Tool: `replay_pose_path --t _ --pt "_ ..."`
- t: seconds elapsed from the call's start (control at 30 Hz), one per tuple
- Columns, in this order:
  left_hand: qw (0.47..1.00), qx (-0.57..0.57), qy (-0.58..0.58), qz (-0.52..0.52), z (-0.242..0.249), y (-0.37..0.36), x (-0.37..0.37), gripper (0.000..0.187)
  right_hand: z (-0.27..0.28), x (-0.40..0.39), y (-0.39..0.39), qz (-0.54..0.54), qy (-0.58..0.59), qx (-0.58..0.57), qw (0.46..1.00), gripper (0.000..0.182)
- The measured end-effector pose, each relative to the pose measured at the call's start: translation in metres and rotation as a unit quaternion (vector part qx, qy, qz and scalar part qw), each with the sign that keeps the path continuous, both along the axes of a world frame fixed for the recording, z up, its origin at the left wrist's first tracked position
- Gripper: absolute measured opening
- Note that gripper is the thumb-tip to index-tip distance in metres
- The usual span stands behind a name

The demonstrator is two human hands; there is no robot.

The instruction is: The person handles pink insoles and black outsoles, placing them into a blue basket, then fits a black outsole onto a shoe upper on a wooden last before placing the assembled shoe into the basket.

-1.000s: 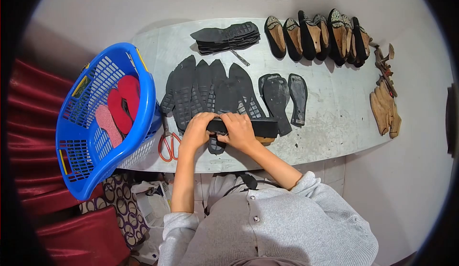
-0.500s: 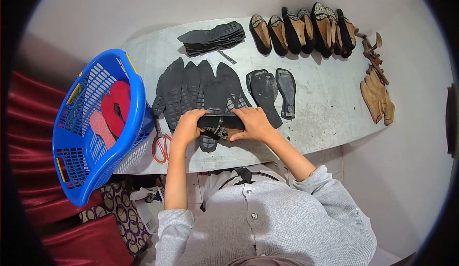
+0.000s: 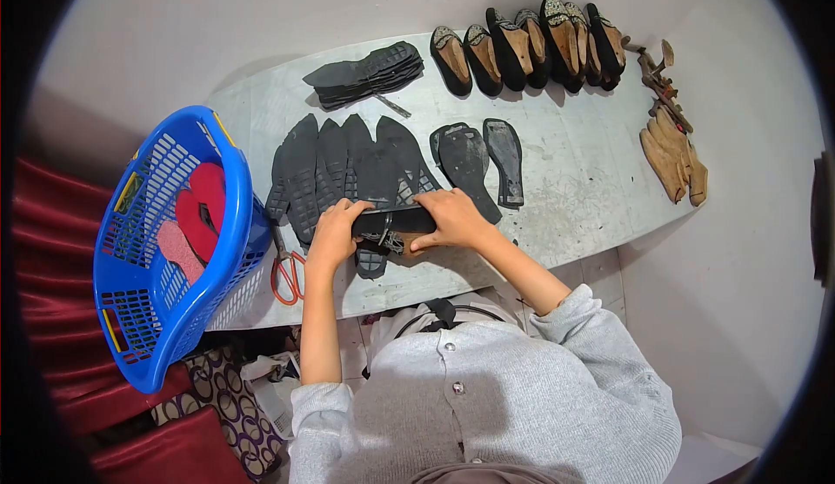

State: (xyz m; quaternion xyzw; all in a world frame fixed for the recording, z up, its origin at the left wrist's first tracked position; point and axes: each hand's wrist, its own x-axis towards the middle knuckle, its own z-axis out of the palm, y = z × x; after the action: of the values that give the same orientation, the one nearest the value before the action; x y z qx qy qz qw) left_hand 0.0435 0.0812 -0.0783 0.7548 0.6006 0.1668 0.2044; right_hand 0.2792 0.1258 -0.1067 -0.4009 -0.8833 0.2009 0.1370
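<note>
Between my two hands a black shoe [image 3: 407, 220] lies on its side, with a wooden last inside and a patterned band on its upper. My left hand [image 3: 335, 232] grips one end, the thumb near the opening. At the other end my right hand [image 3: 450, 221] is wrapped round it, thumb by the wooden last. A dark strip, seemingly a sole, runs along the shoe's far edge under my fingers. Just beyond are several black treaded soles [image 3: 300, 166], spread in a fan. One more treaded sole [image 3: 371, 263] shows partly under the shoe.
Orange-handled scissors [image 3: 287, 275] lie by a blue basket [image 3: 242, 149] holding red and pink pieces. A stack of black soles [image 3: 365, 73], smaller black soles [image 3: 503, 162] and several shoes on lasts [image 3: 526, 49] stand farther back. Wooden lasts [image 3: 674, 158] lie at the table's right end.
The view has shifted, so the table things sit slightly farther left. Both hands keep their hold on the shoe with little visible change in grip.
</note>
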Motion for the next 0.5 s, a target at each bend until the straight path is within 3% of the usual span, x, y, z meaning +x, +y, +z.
replay_pose_path --t 0.13,0.23,0.5 --pt "1.0 0.011 -0.008 0.007 -0.002 -0.001 0.0 0.054 0.001 0.025 0.01 0.002 -0.022 -0.009 1.0 0.078" --pt "1.0 0.004 -0.009 0.008 -0.002 0.0 0.0 0.053 0.002 0.043 0.011 -0.019 -0.001 -0.103 0.995 0.082" --pt "1.0 -0.015 -0.008 0.015 0.0 0.002 0.002 0.054 -0.004 0.056 0.005 -0.057 0.08 -0.12 0.988 0.074"
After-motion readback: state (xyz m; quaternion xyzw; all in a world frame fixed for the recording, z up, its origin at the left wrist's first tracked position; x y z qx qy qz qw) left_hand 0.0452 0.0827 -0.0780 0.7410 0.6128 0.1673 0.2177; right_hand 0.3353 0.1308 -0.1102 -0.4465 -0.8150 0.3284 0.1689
